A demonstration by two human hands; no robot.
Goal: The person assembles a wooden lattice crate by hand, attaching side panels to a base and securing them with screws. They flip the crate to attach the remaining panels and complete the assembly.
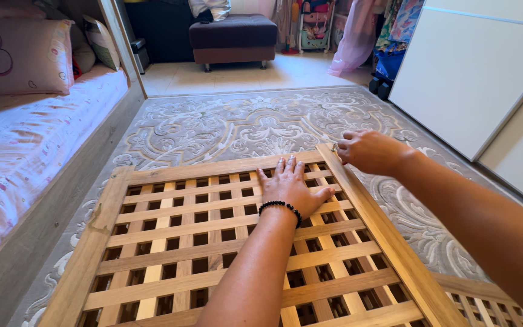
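Note:
A wooden lattice panel [171, 230] with a solid frame lies flat over the grey patterned carpet [237, 121]. My left hand [289, 184] rests palm down on the slats near the panel's far right part, fingers spread, a black bead bracelet on the wrist. My right hand [367, 151] is curled at the panel's far right corner, fingertips pinched on something small I cannot make out against the frame edge. A second lattice piece [485, 303] shows at the lower right.
A bed [25, 139] with a patterned sheet and pink pillow runs along the left. White wardrobe doors [473, 79] stand on the right. A dark ottoman [232, 37] and hanging clothes are at the back of the room.

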